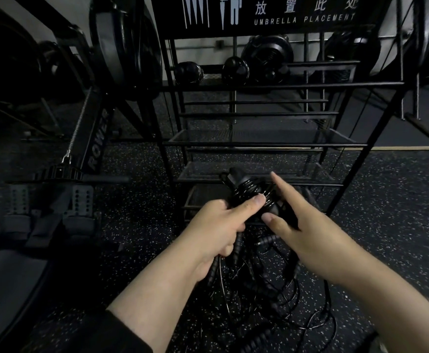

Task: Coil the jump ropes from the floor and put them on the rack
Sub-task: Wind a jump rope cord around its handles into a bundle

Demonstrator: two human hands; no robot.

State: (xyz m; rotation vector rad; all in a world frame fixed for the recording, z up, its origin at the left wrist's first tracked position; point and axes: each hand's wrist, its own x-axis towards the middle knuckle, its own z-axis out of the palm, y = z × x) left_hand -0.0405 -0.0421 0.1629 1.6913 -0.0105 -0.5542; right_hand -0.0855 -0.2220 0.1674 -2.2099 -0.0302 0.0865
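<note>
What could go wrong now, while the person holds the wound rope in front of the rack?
1. The left hand grips the black coiled jump rope bundle, while the right hand is open with fingers spread, so the turns might loosen.
2. Thin black loose ropes hang tangled below onto the speckled rubber floor; lifting could drag or snag them.
3. The black metal mesh rack has bars that may catch a trailing end.

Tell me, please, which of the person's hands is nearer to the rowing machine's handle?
Left. The left hand, gripping the coiled jump rope, sits closer to the rower handle at the image's left; the right hand is on the bundle's far side, farther away.
</note>
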